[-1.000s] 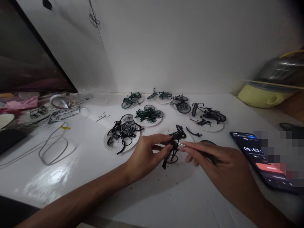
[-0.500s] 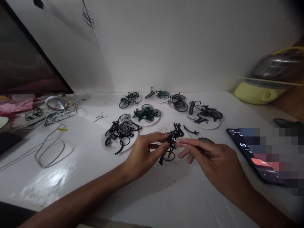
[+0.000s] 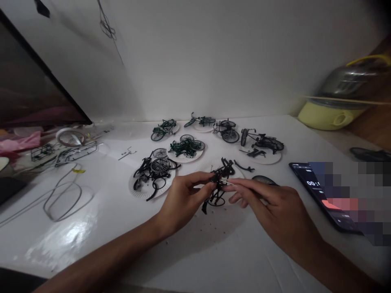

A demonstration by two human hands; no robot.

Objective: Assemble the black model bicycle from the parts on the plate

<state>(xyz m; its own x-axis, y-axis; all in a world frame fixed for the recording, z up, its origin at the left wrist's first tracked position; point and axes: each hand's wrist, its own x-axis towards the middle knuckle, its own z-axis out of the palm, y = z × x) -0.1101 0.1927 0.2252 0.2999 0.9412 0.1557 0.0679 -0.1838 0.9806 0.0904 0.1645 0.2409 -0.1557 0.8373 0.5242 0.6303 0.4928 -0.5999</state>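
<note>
My left hand [image 3: 183, 199] pinches a small black model bicycle frame [image 3: 220, 179] above a white paper plate [image 3: 207, 166]. My right hand [image 3: 269, 209] is closed round a thin metal tool [image 3: 229, 183] whose tip touches the frame. Both hands meet at the middle of the white table [image 3: 91, 228].
Several paper plates with model bicycles and loose parts [image 3: 154, 171] lie behind my hands. A phone [image 3: 324, 195] showing a timer lies at the right. A dark monitor [image 3: 33, 89] stands at the left, with part frames [image 3: 73, 152] and a wire loop [image 3: 61, 199]. A yellow pot [image 3: 332, 116] sits far right.
The view has shifted slightly, and my hands have kept their grip on the frame and tool. The tool tip has come up against the frame.
</note>
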